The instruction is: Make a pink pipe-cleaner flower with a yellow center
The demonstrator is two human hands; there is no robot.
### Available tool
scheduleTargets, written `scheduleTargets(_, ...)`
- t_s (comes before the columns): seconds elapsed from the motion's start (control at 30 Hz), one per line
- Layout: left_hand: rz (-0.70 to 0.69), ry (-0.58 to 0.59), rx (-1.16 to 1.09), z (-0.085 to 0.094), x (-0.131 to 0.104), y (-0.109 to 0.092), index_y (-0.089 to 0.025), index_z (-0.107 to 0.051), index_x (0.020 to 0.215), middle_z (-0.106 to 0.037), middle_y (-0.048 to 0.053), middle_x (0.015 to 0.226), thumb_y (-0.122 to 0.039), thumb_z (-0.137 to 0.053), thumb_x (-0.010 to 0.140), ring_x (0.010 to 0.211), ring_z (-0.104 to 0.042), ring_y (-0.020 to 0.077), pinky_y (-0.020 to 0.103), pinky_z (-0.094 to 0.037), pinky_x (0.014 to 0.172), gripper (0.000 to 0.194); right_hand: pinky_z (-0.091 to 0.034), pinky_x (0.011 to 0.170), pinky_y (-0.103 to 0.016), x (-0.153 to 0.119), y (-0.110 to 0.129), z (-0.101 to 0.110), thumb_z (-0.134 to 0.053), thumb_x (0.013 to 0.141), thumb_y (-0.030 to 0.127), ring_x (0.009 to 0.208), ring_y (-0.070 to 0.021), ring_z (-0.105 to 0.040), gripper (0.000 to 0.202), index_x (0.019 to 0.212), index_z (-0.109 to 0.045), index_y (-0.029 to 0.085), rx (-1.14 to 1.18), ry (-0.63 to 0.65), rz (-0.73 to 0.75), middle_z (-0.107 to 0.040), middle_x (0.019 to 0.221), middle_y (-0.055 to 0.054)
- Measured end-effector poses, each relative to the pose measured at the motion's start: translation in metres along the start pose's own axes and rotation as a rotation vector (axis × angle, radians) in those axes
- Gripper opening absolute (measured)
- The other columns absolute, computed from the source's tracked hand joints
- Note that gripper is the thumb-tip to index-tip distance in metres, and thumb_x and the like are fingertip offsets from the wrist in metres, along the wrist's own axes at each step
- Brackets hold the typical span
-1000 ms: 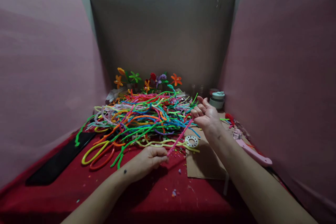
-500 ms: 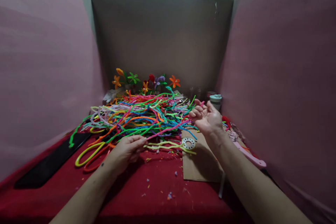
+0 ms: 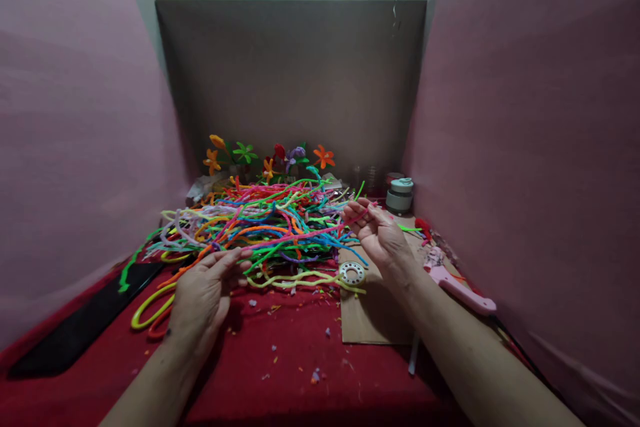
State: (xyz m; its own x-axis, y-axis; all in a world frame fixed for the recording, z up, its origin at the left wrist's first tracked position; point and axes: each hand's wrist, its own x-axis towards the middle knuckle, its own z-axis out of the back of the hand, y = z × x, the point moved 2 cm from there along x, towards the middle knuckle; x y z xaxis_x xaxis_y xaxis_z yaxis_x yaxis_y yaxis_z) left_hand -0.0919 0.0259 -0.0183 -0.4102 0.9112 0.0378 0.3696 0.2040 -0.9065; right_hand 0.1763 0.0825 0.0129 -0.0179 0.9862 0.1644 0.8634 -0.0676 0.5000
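A pink pipe cleaner (image 3: 295,236) stretches almost straight between my two hands, in front of a large heap of coloured pipe cleaners (image 3: 270,210). My left hand (image 3: 210,283) pinches its left end between thumb and fingers. My right hand (image 3: 377,233), palm turned up, has thumb and fingers closed on the other end, above a piece of cardboard (image 3: 370,320). Below the pink stem lie pale yellow pipe cleaners (image 3: 295,278), their right ends by a round metal disc with holes (image 3: 353,273).
Pipe-cleaner flowers (image 3: 270,157) stand behind the heap. A lidded jar (image 3: 400,197) is at the back right. A pink glue gun (image 3: 460,288) lies to the right, and a black flat object (image 3: 85,323) at left. Scraps dot the red cloth (image 3: 280,380). Pink side walls (image 3: 530,147) enclose the table.
My left hand has moved left and my right hand slightly left and down, with the pink pipe cleaner held between them. The whole view has shifted a little.
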Motion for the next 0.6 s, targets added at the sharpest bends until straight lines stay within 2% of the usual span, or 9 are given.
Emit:
scheduleTargets(0.1,-0.081,-0.05,-0.14,-0.002,0.002,-0.007,-0.013,-0.06,0.067,-0.067,0.001,0.061,-0.011,-0.062,0.066,0.06,-0.066,0.0149,0.023,-0.054,0.053,0.003,-0.052,0.074,-0.039,-0.001,-0.005,0.002,-0.036,0.086,0.008,0.071,-0.0179,-0.065,0.022,0.084,-0.058,0.011,0.012,-0.008,-0.013,-0.068,0.073,-0.01)
scheduleTargets(0.2,-0.114,-0.08,-0.304,-0.012,0.0,-0.016,-0.012,-0.058,0.067,-0.067,0.003,0.06,-0.008,-0.051,0.077,0.063,-0.067,0.0163,0.03,-0.056,0.062,0.014,-0.053,0.074,-0.038,-0.001,-0.009,0.004,-0.038,0.086,0.009,0.063,-0.0155,-0.064,0.02,0.082,-0.058,0.011,0.044,-0.039,-0.033,-0.067,0.067,-0.008)
scheduleTargets(0.27,-0.076,-0.077,-0.384,-0.021,-0.003,-0.023,-0.013,-0.055,0.064,-0.069,0.006,0.065,-0.014,-0.043,0.085,0.065,-0.067,0.0181,0.032,-0.056,0.06,0.024,-0.053,0.071,-0.035,-0.002,-0.012,0.006,-0.04,0.086,0.012,0.059,-0.0138,-0.063,0.019,0.08,-0.058,0.012,0.05,-0.062,-0.043,-0.065,0.063,-0.006)
scheduleTargets(0.33,-0.006,-0.099,-0.496,-0.03,-0.006,-0.029,-0.015,-0.052,0.065,-0.067,0.004,0.064,-0.019,-0.039,0.089,0.065,-0.067,0.0175,0.033,-0.055,0.058,0.028,-0.054,0.068,-0.032,-0.004,-0.013,0.006,-0.041,0.086,0.013,0.057,-0.0128,-0.062,0.019,0.078,-0.058,0.013,0.043,-0.085,-0.043,-0.064,0.061,-0.005)
scheduleTargets(0.37,0.029,-0.109,-0.555,-0.033,-0.007,-0.031,-0.015,-0.051,0.065,-0.065,0.001,0.059,-0.019,-0.037,0.09,0.058,-0.065,0.0146,0.032,-0.055,0.057,0.029,-0.054,0.066,-0.03,-0.005,-0.014,0.005,-0.041,0.086,0.013,0.056,-0.0125,-0.062,0.019,0.077,-0.058,0.013,0.038,-0.091,-0.046,-0.064,0.061,-0.004)
scheduleTargets(0.47,0.058,0.022,-0.678,-0.044,-0.013,-0.036,-0.015,-0.048,0.064,-0.048,-0.007,0.042,-0.013,-0.03,0.092,0.033,-0.045,0.0043,0.021,-0.048,0.047,0.033,-0.053,0.062,-0.028,-0.008,-0.012,0.003,-0.04,0.087,0.013,0.054,-0.0115,-0.06,0.02,0.077,-0.057,0.014,0.027,-0.1,-0.051,-0.064,0.06,-0.004)
scheduleTargets(0.53,-0.03,0.113,-0.639,-0.049,-0.018,-0.037,-0.016,-0.045,0.061,-0.036,-0.009,0.037,-0.01,-0.032,0.09,0.027,-0.03,0.0031,0.017,-0.037,0.038,0.033,-0.052,0.059,-0.026,-0.01,-0.008,0.001,-0.039,0.088,0.012,0.051,-0.0102,-0.058,0.021,0.078,-0.057,0.014,0.028,-0.12,-0.051,-0.061,0.058,-0.002)
scheduleTargets(0.6,-0.13,0.117,-0.521,-0.05,-0.023,-0.035,-0.016,-0.043,0.059,-0.03,-0.01,0.036,-0.011,-0.038,0.088,0.027,-0.024,0.0037,0.017,-0.028,0.034,0.03,-0.051,0.056,-0.023,-0.012,-0.003,-0.001,-0.037,0.088,0.011,0.045,-0.0081,-0.053,0.022,0.078,-0.056,0.014,0.025,-0.139,-0.053,-0.057,0.052,0.0)
